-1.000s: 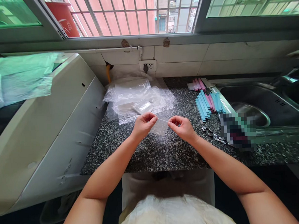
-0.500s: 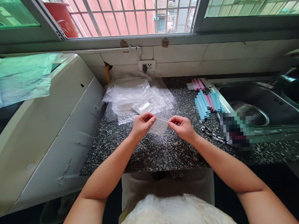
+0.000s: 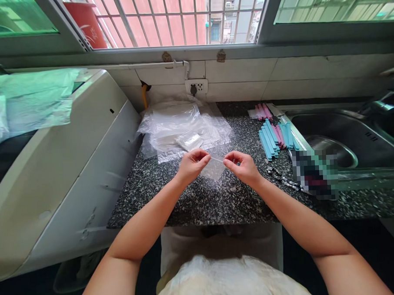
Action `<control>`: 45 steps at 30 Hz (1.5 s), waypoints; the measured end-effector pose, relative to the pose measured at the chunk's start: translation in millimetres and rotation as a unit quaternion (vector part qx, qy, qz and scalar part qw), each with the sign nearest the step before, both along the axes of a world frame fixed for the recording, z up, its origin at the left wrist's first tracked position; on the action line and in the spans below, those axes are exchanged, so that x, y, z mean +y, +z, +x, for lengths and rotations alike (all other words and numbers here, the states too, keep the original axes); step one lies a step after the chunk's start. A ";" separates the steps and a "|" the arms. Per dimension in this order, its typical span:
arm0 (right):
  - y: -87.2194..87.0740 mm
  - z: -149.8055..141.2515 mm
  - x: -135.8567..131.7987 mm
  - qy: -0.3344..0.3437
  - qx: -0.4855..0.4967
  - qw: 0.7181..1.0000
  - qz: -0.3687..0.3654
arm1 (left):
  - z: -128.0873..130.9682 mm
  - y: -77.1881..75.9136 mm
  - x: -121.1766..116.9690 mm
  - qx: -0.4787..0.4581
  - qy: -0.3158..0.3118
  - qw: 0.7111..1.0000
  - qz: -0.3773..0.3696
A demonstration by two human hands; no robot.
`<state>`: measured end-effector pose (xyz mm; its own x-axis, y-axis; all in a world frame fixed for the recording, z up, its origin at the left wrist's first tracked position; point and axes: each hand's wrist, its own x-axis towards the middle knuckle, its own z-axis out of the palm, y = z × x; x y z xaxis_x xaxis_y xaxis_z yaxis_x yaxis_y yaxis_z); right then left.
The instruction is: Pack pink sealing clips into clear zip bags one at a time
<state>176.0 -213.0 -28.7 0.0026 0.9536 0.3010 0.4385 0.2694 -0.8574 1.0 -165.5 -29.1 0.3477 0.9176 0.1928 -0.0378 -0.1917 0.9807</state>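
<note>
A small clear plastic bag (image 3: 213,170) hangs between my two hands over the speckled counter (image 3: 199,206). My left hand (image 3: 193,165) pinches the top edge at its left corner, thumb against fingers. At the opposite corner my right hand (image 3: 241,165) pinches the same edge, which is stretched straight. Just beyond my left hand lies a heap of clear plastic bags (image 3: 172,120), with a small folded packet (image 3: 190,141) on its near side.
Right of my hands lie several blue strips (image 3: 269,140) and pink strips (image 3: 263,111). A beaded strand (image 3: 285,179) and a blurred-out item (image 3: 315,175) sit near the steel sink (image 3: 346,136). A large pale appliance (image 3: 96,160) stands at left; a wall socket (image 3: 197,86) is behind.
Both hands keep the same pinch on the bag's top edge, nearly still. The whole view shifts slightly sideways, and the bag's hanging part tilts a little.
</note>
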 end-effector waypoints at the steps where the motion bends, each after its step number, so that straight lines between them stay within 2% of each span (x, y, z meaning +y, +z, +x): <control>1: 0.0 -0.1 0.0 0.000 0.000 1.000 0.001 | 1.0 -0.9 -0.5 0.000 -0.005 1.000 -0.001; 14: 1.2 -2.3 -1.4 -0.006 -0.018 1.000 0.019 | 4.4 -7.9 -0.7 0.030 -0.024 0.999 0.037; 23: 9.3 9.6 -0.6 -0.060 0.019 0.998 0.030 | 2.3 -4.2 -1.6 0.137 -0.094 0.978 0.124; 32: 10.6 15.4 1.6 -0.086 0.035 0.995 0.032 | 2.0 -7.1 -1.0 0.169 -0.130 0.965 0.152; 40: 10.9 16.1 0.4 -0.083 0.006 0.996 0.045 | 1.6 -5.6 -1.3 0.177 -0.137 0.963 0.148; 45: 8.4 9.2 -0.9 -0.047 -0.017 0.998 0.034 | -0.1 -4.2 0.3 0.155 -0.081 0.977 0.125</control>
